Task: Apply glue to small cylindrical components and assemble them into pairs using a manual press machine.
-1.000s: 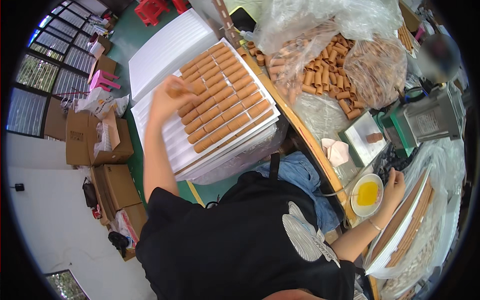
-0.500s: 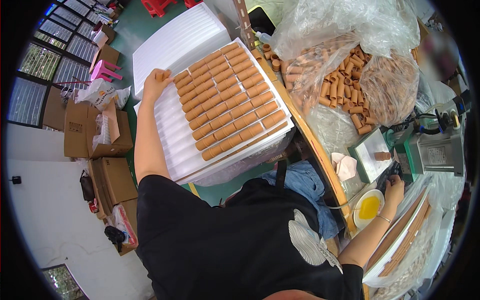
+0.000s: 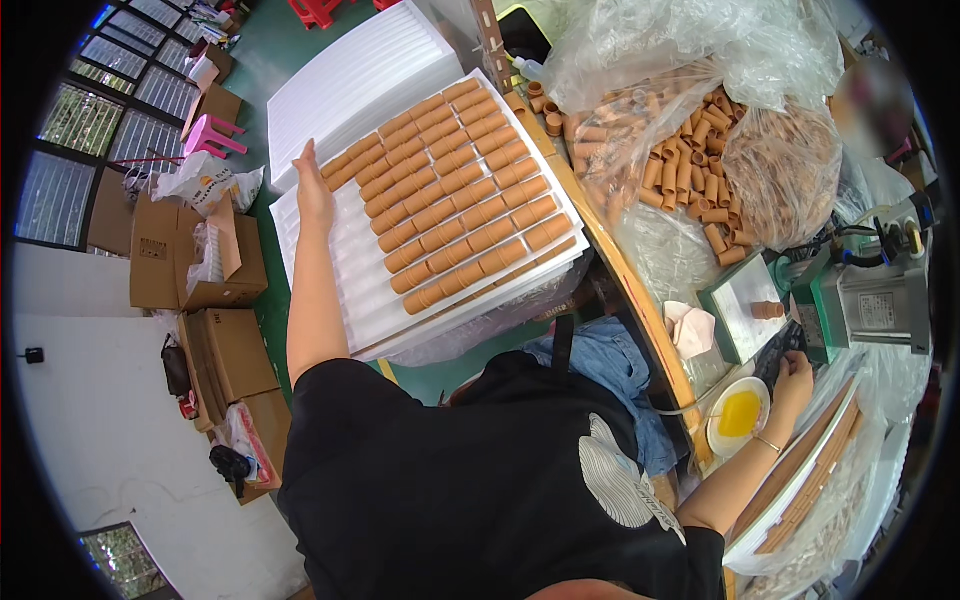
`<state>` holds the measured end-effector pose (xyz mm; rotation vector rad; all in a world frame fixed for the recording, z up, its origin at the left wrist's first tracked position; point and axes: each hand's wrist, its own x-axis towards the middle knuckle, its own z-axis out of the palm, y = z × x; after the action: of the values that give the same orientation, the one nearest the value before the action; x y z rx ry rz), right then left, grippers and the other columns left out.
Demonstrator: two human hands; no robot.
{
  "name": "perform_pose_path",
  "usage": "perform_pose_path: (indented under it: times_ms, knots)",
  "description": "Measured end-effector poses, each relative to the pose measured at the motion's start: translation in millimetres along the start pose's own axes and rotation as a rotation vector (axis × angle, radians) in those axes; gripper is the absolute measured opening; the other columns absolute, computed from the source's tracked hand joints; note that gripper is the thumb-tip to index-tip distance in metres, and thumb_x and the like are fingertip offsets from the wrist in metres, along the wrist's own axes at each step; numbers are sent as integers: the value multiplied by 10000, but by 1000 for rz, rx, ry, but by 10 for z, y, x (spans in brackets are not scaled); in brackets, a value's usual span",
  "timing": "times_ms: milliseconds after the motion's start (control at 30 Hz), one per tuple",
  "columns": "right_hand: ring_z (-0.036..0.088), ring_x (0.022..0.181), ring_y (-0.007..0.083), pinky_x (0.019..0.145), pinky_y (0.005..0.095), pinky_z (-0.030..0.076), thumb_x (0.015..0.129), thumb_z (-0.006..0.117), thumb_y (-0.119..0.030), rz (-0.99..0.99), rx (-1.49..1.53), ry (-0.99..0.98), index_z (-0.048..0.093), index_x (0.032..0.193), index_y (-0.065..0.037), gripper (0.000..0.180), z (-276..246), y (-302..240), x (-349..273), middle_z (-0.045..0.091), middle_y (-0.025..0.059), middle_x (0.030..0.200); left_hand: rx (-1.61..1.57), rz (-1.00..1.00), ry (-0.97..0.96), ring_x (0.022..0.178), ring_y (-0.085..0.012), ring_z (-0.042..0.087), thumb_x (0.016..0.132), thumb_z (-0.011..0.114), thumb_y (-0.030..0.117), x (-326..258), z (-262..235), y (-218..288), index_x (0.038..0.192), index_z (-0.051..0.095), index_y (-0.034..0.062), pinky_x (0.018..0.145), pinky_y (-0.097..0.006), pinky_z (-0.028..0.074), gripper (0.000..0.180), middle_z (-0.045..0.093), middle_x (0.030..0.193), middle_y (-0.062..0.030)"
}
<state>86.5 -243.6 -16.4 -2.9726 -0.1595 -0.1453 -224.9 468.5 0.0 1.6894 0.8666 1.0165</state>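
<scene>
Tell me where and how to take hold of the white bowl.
I'd pinch the bowl's left rim, coming from the left, since the right forearm passes its right side. It stands upright and open-topped with yellow contents, so keep it level.

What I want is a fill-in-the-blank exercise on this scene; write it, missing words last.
1. The left hand is at one end of a row of brown tubes on a grooved tray coloured ____.
2. The bowl with yellow contents is nearer the person's ____ hand.
3. The low plastic stool near the open cardboard box is coloured ____.

Missing words: white; right; pink.
</scene>
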Motion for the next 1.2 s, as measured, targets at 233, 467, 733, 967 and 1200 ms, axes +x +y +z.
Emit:
perform_pose_path:
  times_ms: [233, 467, 733, 967, 1200]
  knots:
    - [616, 704, 82, 577, 209, 453, 934, 604, -193, 321, 1080, 49, 637, 992, -76, 134, -26, 425, -108, 636, -8, 859, 183, 297, 418, 1088, -192, 544, 1006, 423, 271, 186, 240, 117, 1088, 610, -12, 974, -337, 384, 348, 619, 1106, -125]
    - [620, 866, 126, 719, 268, 510, 949, 568, -139, 357, 2022, 83, 551, 1207, -6, 291, -134, 303, -345, 647, 77, 1063, 252, 536, -715, 903, -144, 611, 906, 595, 118, -525, 2198, 1546, 1005, 645, 40, 779, -278, 481, 136, 653, 980, -55]
    - [606, 801, 123, 762, 259, 480, 929, 583, -80, 286, 1137, 381, 604, 977, 0, 96, -399, 37, -1125, 660, 116, 1002, 1061, 1062, -1074, 904, -313, 628, 762, 595, 83, -1230, 3797, 1168, 938, 662, 39, 704, -411, 529, 193, 621, 901, -158]
    - [592, 947, 250, 834, 355, 450, 863, 644, -84, -178, 462, 395, 656, 912, -32, 72, -305, -222, -1401, 643, 128, 1030, 1033, 1047, -1016, 892, -293, 655, 776, 634, 123, -1473, 3662, 1350, 973, 630, 45, 693, -414, 535, 212, 670, 928, -135]
    - [541, 964, 293, 779, 397, 413, 768, 706, -128, -285, 22, 264, 691, 882, -110, 116, -274, -504, -1275, 612, 82, 1056, 311, 670, -1317, 854, -286, 670, 767, 717, 162, -2027, 3168, 1957, 959, 613, 74, 722, -397, 518, 236, 689, 890, -113]
